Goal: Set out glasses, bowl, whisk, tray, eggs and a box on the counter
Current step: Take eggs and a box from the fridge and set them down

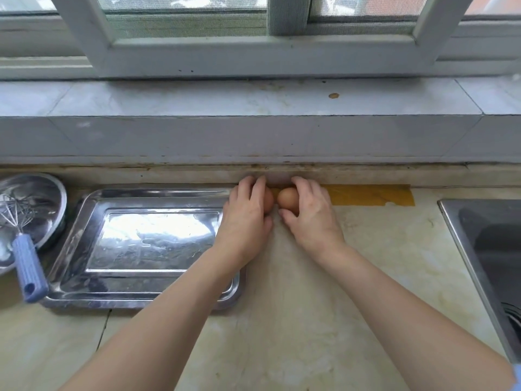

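- We see the left hand (248,221) curled over the left egg (268,200). Its fingers cup the far side and hide most of the brown shell.
- The right hand (311,218) grips the right egg (287,199), with the fingers arched over the top and the thumb tucked at the near side.
- We find the two eggs just beside each other at the back of the counter (310,320), close to the wall ledge and at the left end of a strip of yellow tape (372,194).
- Just left of them lies the steel tray (141,301).
- Further left stands the steel bowl (45,186). The whisk (28,263) is propped in it, and its blue handle reaches over the tray's near left corner.
- A sink (462,244) sits at the right edge.
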The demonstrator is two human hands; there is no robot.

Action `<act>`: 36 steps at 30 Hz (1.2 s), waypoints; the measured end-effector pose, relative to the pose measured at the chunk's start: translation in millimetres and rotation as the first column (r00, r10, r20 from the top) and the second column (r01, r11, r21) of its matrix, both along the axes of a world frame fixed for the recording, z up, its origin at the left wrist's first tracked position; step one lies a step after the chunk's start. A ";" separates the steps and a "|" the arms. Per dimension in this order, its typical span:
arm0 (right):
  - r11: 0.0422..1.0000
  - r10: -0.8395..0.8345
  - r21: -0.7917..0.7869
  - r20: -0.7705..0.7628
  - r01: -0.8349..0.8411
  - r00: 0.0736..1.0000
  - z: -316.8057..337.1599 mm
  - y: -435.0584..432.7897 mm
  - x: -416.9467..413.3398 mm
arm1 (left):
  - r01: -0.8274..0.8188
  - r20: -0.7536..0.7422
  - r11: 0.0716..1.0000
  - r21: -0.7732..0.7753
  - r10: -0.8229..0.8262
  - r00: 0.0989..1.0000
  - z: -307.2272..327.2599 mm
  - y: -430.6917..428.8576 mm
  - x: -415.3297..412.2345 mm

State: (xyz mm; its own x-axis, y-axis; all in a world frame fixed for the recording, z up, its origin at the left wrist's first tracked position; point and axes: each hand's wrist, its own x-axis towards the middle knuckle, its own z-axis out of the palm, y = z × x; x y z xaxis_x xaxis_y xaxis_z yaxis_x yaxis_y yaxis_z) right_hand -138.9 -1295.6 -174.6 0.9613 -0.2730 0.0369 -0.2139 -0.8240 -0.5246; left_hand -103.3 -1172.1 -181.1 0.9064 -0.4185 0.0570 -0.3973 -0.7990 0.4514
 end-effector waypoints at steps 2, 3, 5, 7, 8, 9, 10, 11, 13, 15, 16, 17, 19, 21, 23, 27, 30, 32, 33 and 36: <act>1.000 0.000 -0.019 -0.003 0.000 1.000 2.0 0.0 -1.2 | 0.000 -0.003 1.000 0.008 0.000 1.000 0.8 -0.2 -1.2; 1.000 0.005 -0.026 -0.011 -0.005 1.000 2.9 0.0 -2.0 | 0.001 -0.005 1.000 0.013 -0.001 1.000 1.3 -0.2 -2.0; 0.999 0.019 -0.034 -0.032 -0.020 0.999 4.1 0.3 -3.6 | 0.003 -0.007 1.000 0.018 -0.003 1.000 2.8 -0.2 -3.7; 0.999 0.026 -0.039 -0.053 -0.028 0.998 6.1 0.2 -5.5 | 0.003 -0.004 1.000 0.020 -0.003 1.000 5.0 0.4 -6.0; 0.999 0.027 -0.041 -0.061 -0.030 0.998 7.1 -0.1 -6.4 | 0.002 0.000 1.000 0.019 -0.002 1.000 6.1 0.7 -7.2; 0.998 0.029 -0.046 -0.065 -0.032 0.997 8.4 -0.5 -7.4 | 0.000 0.005 1.000 0.015 0.000 1.000 6.9 1.0 -8.5; 0.998 0.030 -0.052 -0.067 -0.033 0.997 9.3 -0.8 -8.0 | -0.002 0.008 1.000 0.013 0.002 1.000 7.4 1.3 -9.8; 0.998 0.032 -0.058 -0.068 -0.036 0.997 10.4 -1.2 -8.8 | -0.003 0.009 1.000 0.013 0.003 1.000 7.8 1.5 -11.1; 0.997 0.035 -0.064 -0.073 -0.040 0.997 11.8 -1.6 -10.1 | -0.003 0.010 1.000 0.014 0.002 1.000 8.2 1.7 -13.3; 0.997 0.041 -0.069 -0.092 -0.048 0.995 12.3 -1.3 -12.1 | -0.004 0.002 1.000 0.024 0.004 1.000 8.6 2.1 -15.3; 0.996 0.046 -0.074 -0.105 -0.054 0.993 12.1 -1.3 -12.7 | -0.004 0.001 1.000 0.028 0.004 1.000 8.7 2.4 -15.9; 0.995 0.054 -0.078 -0.119 -0.063 0.991 12.1 -1.5 -13.2 | -0.005 0.003 1.000 0.027 0.005 1.000 8.7 2.8 -16.3; 0.995 0.058 -0.069 -0.141 -0.069 0.988 12.1 -1.6 -12.8 | -0.006 0.005 1.000 0.025 0.006 1.000 9.1 3.9 -17.7; 0.997 0.037 -0.056 -0.135 -0.045 0.990 12.7 -1.2 -9.3 | -0.002 0.010 1.000 0.028 0.001 1.000 9.3 5.0 -18.4; 0.999 0.010 -0.048 -0.104 -0.015 0.995 13.1 0.2 -2.5 | -0.006 0.008 1.000 0.022 0.005 1.000 9.9 5.8 -18.4; 0.998 -0.020 -0.054 -0.082 0.016 0.996 11.7 2.4 7.6 | -0.010 -0.002 1.000 0.027 0.010 1.000 9.7 5.5 -15.9; 0.999 -0.015 -0.051 -0.087 0.011 0.996 7.7 2.9 6.9 | -0.011 -0.005 0.999 0.036 0.011 1.000 6.8 5.6 -13.6; 0.999 -0.006 -0.047 -0.079 0.002 0.997 5.7 3.0 4.4 | -0.011 -0.002 0.999 0.037 0.012 1.000 5.0 5.7 -12.9; 0.999 0.000 -0.048 -0.072 -0.003 0.997 5.4 2.7 3.1 | -0.012 0.000 0.999 0.035 0.012 1.000 4.4 5.6 -12.6; 0.999 0.006 -0.051 -0.054 -0.008 0.999 6.5 1.4 0.4 | -0.012 -0.004 1.000 0.023 0.012 1.000 4.3 4.3 -12.8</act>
